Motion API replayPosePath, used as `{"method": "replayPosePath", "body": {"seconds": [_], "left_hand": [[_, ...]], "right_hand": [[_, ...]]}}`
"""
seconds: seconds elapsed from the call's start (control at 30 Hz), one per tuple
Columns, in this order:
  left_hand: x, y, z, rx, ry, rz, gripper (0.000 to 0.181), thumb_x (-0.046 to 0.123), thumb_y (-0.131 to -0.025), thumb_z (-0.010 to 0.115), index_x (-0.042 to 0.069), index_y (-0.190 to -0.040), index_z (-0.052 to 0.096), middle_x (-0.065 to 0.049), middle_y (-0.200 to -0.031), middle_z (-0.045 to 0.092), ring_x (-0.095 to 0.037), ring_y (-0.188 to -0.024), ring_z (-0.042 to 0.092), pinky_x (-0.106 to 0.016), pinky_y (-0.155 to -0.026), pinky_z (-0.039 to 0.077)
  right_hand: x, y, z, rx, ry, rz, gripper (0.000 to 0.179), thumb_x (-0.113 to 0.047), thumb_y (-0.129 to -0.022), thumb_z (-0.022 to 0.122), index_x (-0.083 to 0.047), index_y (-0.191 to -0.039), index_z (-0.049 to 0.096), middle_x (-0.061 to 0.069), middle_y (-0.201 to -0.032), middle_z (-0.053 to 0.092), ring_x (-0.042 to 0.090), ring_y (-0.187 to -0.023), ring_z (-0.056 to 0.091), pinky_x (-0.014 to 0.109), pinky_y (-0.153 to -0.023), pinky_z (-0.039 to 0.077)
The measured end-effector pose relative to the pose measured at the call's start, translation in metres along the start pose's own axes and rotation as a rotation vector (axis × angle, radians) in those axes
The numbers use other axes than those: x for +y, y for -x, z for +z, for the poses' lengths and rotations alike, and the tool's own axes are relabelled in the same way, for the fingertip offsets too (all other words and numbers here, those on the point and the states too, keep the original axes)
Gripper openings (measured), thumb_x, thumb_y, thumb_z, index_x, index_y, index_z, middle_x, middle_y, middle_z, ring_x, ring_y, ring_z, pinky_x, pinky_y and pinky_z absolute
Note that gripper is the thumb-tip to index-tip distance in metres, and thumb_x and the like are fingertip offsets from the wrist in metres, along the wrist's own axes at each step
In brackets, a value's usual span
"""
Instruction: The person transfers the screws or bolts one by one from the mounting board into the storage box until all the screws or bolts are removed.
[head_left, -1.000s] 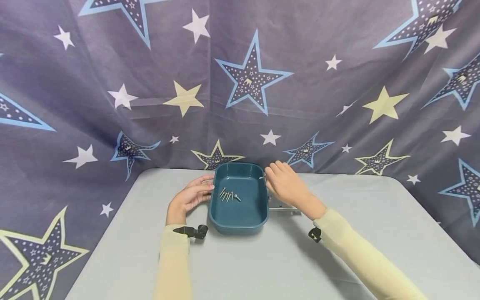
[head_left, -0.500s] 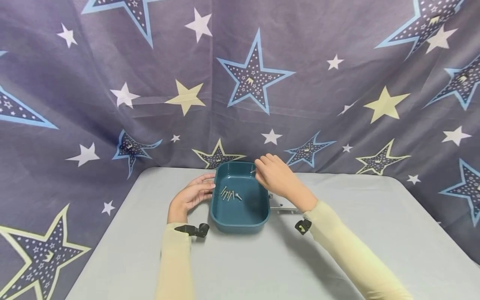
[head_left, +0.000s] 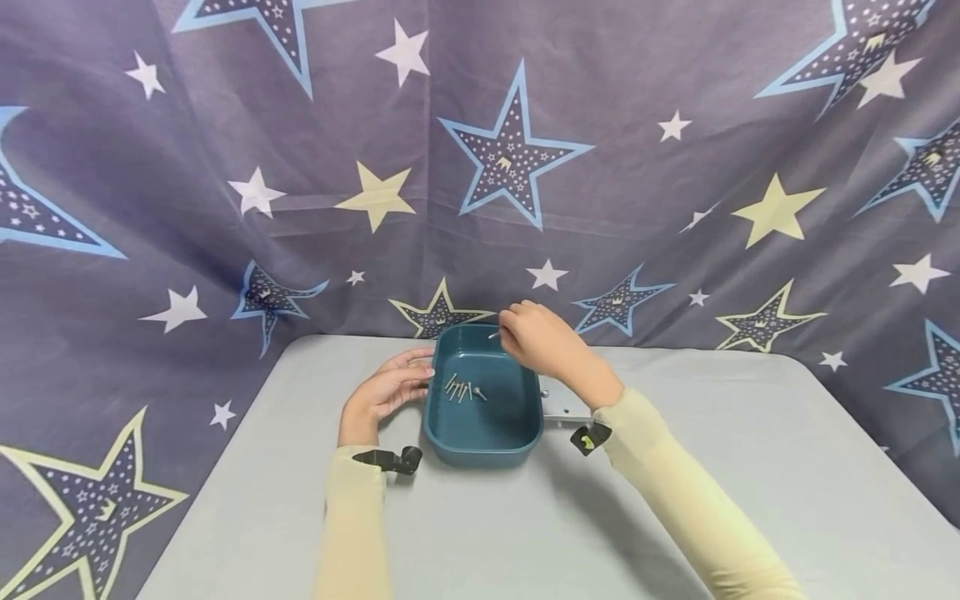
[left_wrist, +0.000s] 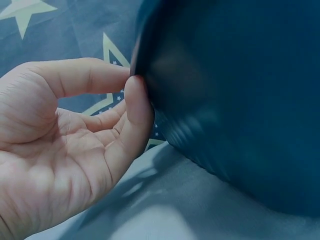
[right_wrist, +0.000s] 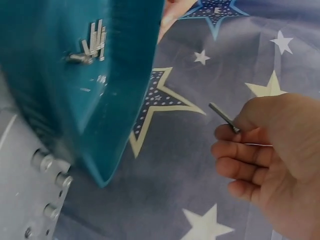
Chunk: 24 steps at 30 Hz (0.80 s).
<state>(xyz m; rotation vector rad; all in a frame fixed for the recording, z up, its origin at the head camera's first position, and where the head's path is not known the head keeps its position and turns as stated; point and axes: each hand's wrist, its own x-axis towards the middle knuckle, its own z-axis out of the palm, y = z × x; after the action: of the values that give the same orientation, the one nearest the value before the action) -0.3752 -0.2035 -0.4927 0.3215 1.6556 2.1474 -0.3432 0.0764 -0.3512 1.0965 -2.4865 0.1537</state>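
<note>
A deep teal plastic bin (head_left: pixel 483 458) stands on the table. My left hand (head_left: pixel 377 397) pinches its left rim; in the left wrist view the thumb (left_wrist: pixel 90 77) and index finger meet at the edge. Over the bin's far right corner, my right hand (head_left: pixel 551 346) holds a small metal screw (right_wrist: pixel 222 116) between thumb and index finger, its shank pointing away from the hand. Several slim screws (head_left: pixel 459 388) lie side by side on the bin's floor. Beside them is one thicker bolt (head_left: pixel 478 392) with a wider head.
A silver metal plate (head_left: pixel 564 410) sits against the bin's right side, partly hidden by my right forearm. Short round studs (right_wrist: pixel 45 161) and holes show along it. A star-patterned curtain (head_left: pixel 637 225) hangs behind the pale-covered table (head_left: pixel 450 533).
My right hand has moved left and slightly up, from above the metal plate to over the bin, carrying the screw. My left hand stays at the rim.
</note>
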Motion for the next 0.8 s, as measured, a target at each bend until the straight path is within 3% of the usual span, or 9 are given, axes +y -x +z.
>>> {"method": "replayPosePath", "body": {"seconds": [0.37, 0.8], "left_hand": [[0.007, 0.000, 0.001, -0.002, -0.050, -0.053, 0.061, -0.003, -0.101, 0.047, -0.008, -0.156, 0.022, 0.004, -0.104, 0.072, -0.008, -0.096, 0.069, -0.024, -0.078, 0.057], [0.016, 0.002, 0.007, 0.024, -0.088, -0.102, 0.061, -0.003, -0.100, 0.048, -0.007, -0.155, 0.023, 0.007, -0.099, 0.069, -0.006, -0.090, 0.067, -0.024, -0.078, 0.056]], "right_hand": [[-0.012, -0.024, -0.007, -0.147, -0.117, 0.042, 0.022, -0.002, -0.098, 0.057, -0.008, -0.078, 0.060, 0.004, -0.071, 0.052, 0.017, -0.066, 0.044, 0.030, -0.065, 0.040], [-0.010, -0.037, -0.009, -0.322, -0.149, 0.097, 0.033, -0.002, -0.101, 0.053, -0.013, -0.070, 0.051, -0.001, -0.066, 0.044, 0.013, -0.061, 0.039, 0.026, -0.061, 0.036]]}}
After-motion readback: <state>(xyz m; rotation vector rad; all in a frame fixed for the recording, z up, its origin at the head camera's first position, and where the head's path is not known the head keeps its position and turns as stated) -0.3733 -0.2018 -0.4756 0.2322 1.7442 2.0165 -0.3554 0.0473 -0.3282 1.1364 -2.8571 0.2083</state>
